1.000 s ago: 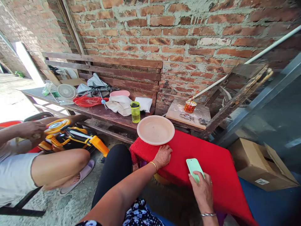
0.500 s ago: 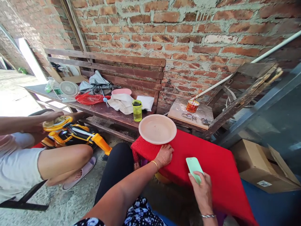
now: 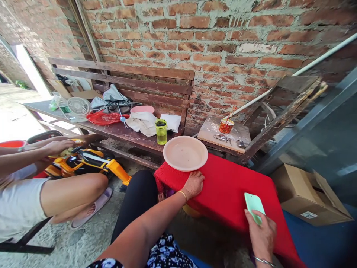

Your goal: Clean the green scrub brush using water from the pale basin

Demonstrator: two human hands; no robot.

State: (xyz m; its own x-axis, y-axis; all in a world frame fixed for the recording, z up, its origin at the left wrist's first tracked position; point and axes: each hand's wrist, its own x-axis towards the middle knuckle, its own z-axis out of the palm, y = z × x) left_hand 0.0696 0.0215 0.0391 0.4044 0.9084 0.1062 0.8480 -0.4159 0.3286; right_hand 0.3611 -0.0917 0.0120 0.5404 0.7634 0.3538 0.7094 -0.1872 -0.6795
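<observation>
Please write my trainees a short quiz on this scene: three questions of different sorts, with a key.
1. What does the person's right hand hold?
a) the white fan
b) the pale green object
c) the cardboard box
2. True or false: the left hand rests on the red cloth.
3. Fill in: the yellow-green bottle stands on the brown wooden ____.

Key: 1. b; 2. true; 3. bench

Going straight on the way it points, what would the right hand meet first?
Beyond the red cloth, the right hand and its flat green item would probably meet the wooden board; relative heights are unclear.
</observation>
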